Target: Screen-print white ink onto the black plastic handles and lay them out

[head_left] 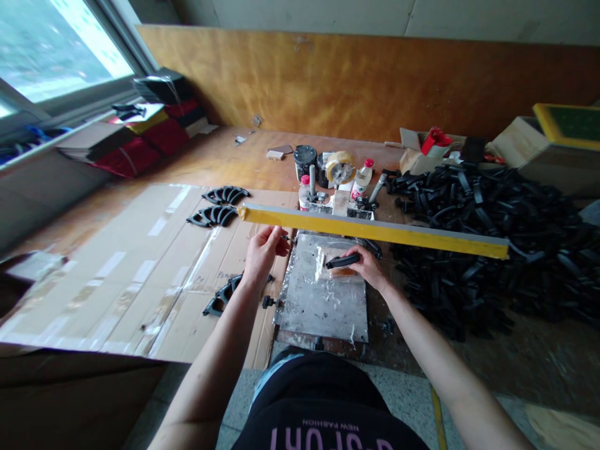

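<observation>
My right hand (368, 267) grips one end of a black curved plastic handle (344, 260), held just above a small brownish pad on a metal plate (323, 312). To the left of the plate, my left hand (266, 251) is closed, thumb and fingers together; a small dark bit shows at its fingertips, too small to name. A long yellow frame (375, 232), seen edge-on, spans above the plate beyond both hands. Black plastic handles (218, 216) lie in fanned rows on flattened cardboard (126, 269), and another row (225, 297) lies partly behind my left forearm.
A big heap of black plastic parts (469, 206) fills the table's right side. Behind the frame stand bottles with red caps (362, 179), a black tub (305, 161) and a tape roll (340, 167). Open cartons (525, 150) are at back right, stacked boxes (159, 134) at back left.
</observation>
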`<state>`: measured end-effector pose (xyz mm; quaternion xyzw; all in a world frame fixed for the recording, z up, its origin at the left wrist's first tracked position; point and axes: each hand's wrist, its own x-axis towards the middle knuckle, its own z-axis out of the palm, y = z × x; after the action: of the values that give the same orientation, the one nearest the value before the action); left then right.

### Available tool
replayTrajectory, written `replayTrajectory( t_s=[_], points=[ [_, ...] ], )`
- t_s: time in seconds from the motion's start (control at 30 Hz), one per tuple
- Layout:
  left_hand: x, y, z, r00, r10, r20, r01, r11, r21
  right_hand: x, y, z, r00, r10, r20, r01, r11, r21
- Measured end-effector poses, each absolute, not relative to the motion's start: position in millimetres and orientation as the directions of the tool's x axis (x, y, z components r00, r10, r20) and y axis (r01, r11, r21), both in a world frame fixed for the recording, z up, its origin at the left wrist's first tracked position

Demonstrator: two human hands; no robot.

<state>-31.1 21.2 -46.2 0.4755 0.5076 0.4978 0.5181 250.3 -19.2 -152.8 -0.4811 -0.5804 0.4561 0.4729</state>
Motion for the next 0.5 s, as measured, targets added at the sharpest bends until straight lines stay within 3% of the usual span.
replayTrajectory(
  t_s=[0.27,0.37,0.5],
  points=[
    [-26.1,18.6,-46.8,0.005,0.997,-0.076,-0.008,0.076,0.997,242.8,-17.9,-166.9,-0.032,0.986,0.162,0.182,0.166,-0.969],
    [-25.1,20.6,-46.2,0.009,0.997,-0.082,-0.016,0.082,0.996,247.3,-16.8,-182.5,0.017,0.978,0.206,0.397,0.182,-0.899],
    [-25.4,24.4,-45.3,-0.011,0.997,-0.075,-0.022,0.075,0.997,256.9,-22.6,-187.6,-0.003,0.947,0.322,0.666,0.242,-0.706]
  ],
)
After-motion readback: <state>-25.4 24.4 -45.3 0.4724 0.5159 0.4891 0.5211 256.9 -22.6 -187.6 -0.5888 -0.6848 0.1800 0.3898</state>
